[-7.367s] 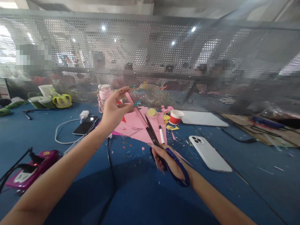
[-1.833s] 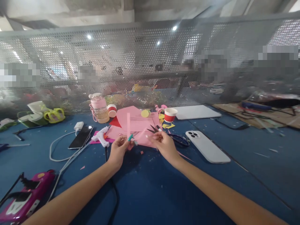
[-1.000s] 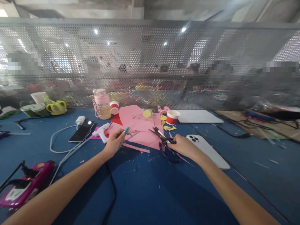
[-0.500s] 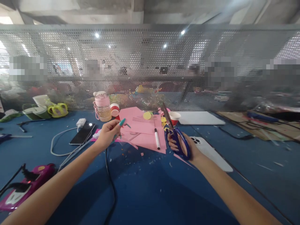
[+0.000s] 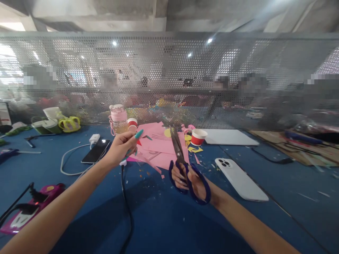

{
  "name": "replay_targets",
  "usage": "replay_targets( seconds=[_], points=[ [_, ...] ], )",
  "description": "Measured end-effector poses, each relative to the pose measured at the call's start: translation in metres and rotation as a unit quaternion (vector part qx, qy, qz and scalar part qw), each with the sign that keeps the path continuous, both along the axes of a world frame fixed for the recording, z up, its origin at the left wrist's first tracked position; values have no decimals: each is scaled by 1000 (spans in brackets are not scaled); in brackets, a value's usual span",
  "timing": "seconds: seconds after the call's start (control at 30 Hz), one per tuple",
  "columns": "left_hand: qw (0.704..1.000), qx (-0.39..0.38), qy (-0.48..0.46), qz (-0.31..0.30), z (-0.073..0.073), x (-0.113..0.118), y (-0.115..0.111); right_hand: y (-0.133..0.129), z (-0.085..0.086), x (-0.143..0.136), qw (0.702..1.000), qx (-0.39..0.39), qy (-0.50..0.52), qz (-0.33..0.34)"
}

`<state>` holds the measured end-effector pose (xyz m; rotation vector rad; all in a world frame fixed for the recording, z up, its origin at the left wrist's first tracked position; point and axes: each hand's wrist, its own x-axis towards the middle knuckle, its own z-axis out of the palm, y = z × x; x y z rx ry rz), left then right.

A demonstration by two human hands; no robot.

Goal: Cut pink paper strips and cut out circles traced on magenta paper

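Observation:
In the head view my left hand is raised left of centre, its fingers curled into a pinch with long teal nails. Whatever sits between those fingertips, if anything, I cannot make out; a bit of red shows just beside them. My right hand grips a pair of scissors by its dark blue handles, blades pointing up and away, slightly apart. Behind both hands lie pink paper sheets with dark lines drawn on one. A yellow paper disc rests on them, partly covered by the blades.
A pink-lidded bottle and red-and-white paper cups stand at the back. On the right lie a white phone and a flat white slab. Leftward are a black phone, a cable, and a magenta power strip. Paper scraps litter the blue table.
My right hand has brought the scissors left and nearer to me, over the pink paper; the white marker is now hidden. My left hand keeps its pinch and has barely moved.

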<state>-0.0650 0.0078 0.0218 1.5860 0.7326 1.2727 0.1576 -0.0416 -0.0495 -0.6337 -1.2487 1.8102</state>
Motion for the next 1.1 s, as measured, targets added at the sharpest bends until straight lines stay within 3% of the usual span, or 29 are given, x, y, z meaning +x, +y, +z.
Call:
replay_targets(
  seconds=[0.1, 0.33, 0.67, 1.1],
  points=[
    [1000, -3, 0, -4, 3, 0, -2, -2, -7, 2, 992, 110, -65, -11],
    [999, -37, 20, -15, 0, 5, -4, -16, 3, -5, 958, 178, -213, -76],
    [992, -27, 115, -33, -4, 9, -11, -17, 8, -9, 955, 141, -224, -137],
    [988, 3, 148, -36, -2, 18, -20, -22, 17, -11, 946, 167, -225, -160]
  ],
)
